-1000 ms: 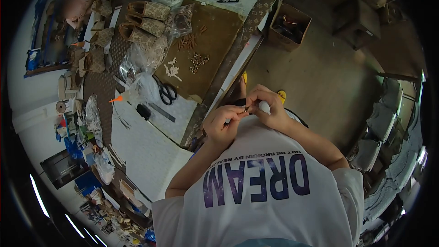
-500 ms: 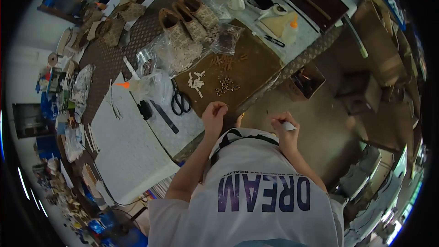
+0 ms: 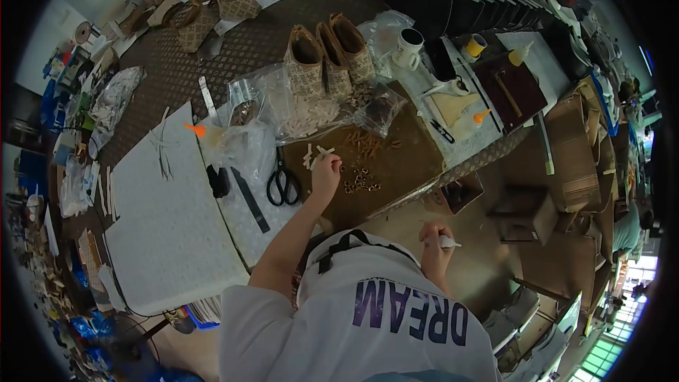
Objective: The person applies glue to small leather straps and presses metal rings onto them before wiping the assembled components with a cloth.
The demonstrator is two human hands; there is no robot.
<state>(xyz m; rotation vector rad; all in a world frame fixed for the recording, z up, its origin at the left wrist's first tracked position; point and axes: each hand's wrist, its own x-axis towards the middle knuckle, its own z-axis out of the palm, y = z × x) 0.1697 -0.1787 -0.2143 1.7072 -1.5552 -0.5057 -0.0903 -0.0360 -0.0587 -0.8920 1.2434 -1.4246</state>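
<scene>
My left hand (image 3: 326,174) is over the brown work mat (image 3: 414,152), its fingertips drawn together beside short white strips (image 3: 308,156). Whatever sits between those fingertips is too small to make out. Just right of them lies a loose pile of small metal rings (image 3: 362,181). Further back on the mat are several brown strips (image 3: 364,143). My right hand (image 3: 436,235) is closed around a small white bottle (image 3: 448,242) with a pointed tip, held off the table's front edge.
Black scissors (image 3: 283,185) and a dark flat strip (image 3: 250,200) lie left of the mat. Patterned shoes (image 3: 305,64), plastic bags (image 3: 382,110) and a mug (image 3: 408,49) stand behind. An open box (image 3: 463,194) is below the table edge, near a stool (image 3: 522,214).
My left hand has moved forward from the mat's front edge to the white strips. My right hand still holds the white bottle, its tip now pointing right. The view has shifted.
</scene>
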